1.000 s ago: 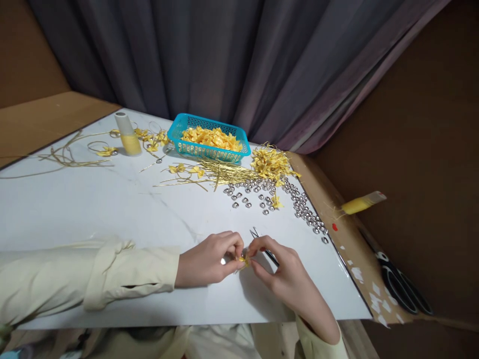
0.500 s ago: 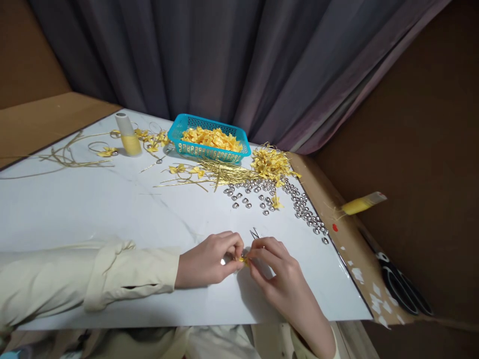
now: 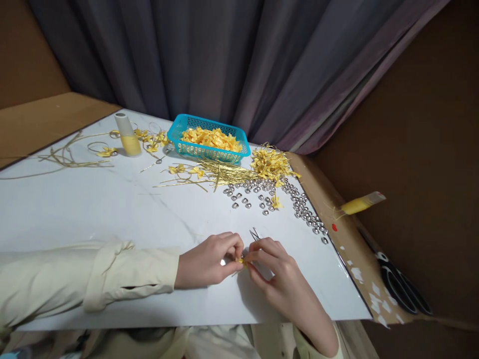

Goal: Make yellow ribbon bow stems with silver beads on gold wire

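Observation:
Near the table's front edge, my left hand [image 3: 210,260] pinches the left side of a small yellow ribbon bow [image 3: 242,261]. My right hand [image 3: 280,271] meets it from the right, thumb and finger closed on the bow's other side. A small silver bead seems to sit at the bow, mostly hidden by my fingers. The tips of metal tweezers [image 3: 255,234] stick out beyond my right hand; their rest is covered by it. Silver beads [image 3: 245,201] lie scattered farther back.
A blue basket [image 3: 209,149] of yellow bows stands at the back. Before it lie gold wires [image 3: 232,173] and a pile of wired bows [image 3: 270,163]. A bottle [image 3: 129,137] stands back left. Black-handled scissors [image 3: 402,286] and a yellow-filled tube [image 3: 362,203] are at right.
My right fingers have shifted slightly at the bow, and the right hand has tilted a little. My left hand keeps its place and grip.

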Motion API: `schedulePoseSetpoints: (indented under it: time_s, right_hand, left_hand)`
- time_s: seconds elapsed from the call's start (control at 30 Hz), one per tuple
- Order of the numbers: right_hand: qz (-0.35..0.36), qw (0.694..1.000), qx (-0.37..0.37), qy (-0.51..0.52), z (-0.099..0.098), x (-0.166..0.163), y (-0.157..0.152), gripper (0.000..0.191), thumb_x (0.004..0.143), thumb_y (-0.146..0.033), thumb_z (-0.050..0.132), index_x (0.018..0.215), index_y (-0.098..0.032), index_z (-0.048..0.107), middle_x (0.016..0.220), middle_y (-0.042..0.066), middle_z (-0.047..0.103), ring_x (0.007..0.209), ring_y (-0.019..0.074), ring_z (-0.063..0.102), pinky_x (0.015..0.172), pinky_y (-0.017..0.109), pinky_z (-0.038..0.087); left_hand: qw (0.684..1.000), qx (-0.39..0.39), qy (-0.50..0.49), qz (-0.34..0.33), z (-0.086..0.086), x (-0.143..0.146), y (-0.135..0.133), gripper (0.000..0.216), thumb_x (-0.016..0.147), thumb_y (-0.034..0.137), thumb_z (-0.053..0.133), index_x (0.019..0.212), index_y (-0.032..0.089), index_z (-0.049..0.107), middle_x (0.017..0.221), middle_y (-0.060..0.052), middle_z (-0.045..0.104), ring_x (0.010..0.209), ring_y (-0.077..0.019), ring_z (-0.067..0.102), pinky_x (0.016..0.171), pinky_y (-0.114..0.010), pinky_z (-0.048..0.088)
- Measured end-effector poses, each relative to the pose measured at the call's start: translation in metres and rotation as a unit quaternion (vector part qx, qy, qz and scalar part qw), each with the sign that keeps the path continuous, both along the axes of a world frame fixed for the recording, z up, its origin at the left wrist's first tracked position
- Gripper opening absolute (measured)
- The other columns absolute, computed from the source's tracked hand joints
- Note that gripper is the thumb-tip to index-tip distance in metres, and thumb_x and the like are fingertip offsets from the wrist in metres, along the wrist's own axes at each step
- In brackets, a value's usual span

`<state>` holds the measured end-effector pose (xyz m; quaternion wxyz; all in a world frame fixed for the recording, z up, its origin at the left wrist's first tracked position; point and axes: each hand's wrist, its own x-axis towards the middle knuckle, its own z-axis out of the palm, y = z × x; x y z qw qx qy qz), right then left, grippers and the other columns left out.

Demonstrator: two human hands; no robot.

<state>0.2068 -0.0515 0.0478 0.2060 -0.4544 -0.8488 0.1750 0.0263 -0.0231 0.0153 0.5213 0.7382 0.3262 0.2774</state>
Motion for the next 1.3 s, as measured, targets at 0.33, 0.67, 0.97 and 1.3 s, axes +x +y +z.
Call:
schedulePoseSetpoints:
  time_s: [0.33,0.67,0.97,1.3]
  right_hand:
    - [0.138,0.979,-0.15,-0.021,0.018,0.009,0.036,0.019,0.073,-0.003,0.058,0.078,-0.018,0.067,0.086,0.004,0.064,0.082,0.0168,0.058,0.078,0.03,0.046]
    - [0.188,0.963,-0.186,-0.042,0.021,0.007,0.053,0.018,0.071,-0.004,0.062,0.078,-0.019,0.068,0.084,0.002,0.067,0.079,0.0159,0.061,0.075,0.028,0.047]
    - [-0.011,0.995,-0.098,-0.001,0.002,0.006,0.012,0.017,0.072,-0.003,0.055,0.075,-0.019,0.062,0.079,0.003,0.064,0.078,0.0178,0.059,0.072,0.031,0.046]
    - [-0.025,0.991,0.134,0.017,-0.006,-0.009,-0.014,0.018,0.08,-0.002,0.048,0.079,-0.017,0.055,0.078,0.003,0.06,0.075,0.0165,0.053,0.069,0.032,0.038]
  left_hand:
    - [1.0,-0.007,0.008,-0.009,0.0,0.001,0.001,0.013,0.078,0.013,0.055,0.075,0.018,0.044,0.08,0.002,0.049,0.071,-0.0104,0.057,0.067,-0.022,0.046]
    - [1.0,0.002,-0.001,-0.009,-0.001,0.001,0.001,0.012,0.078,0.014,0.056,0.074,0.018,0.045,0.08,0.002,0.051,0.072,-0.0112,0.058,0.07,-0.024,0.048]
    - [1.0,0.016,0.003,-0.004,-0.002,0.001,0.0,0.011,0.08,0.016,0.053,0.074,0.018,0.043,0.078,0.002,0.046,0.067,-0.0099,0.053,0.067,-0.023,0.047]
    - [1.0,0.017,0.004,0.001,-0.002,0.0,0.0,0.011,0.077,0.009,0.05,0.074,0.018,0.044,0.078,0.002,0.047,0.068,-0.0099,0.053,0.07,-0.024,0.048]
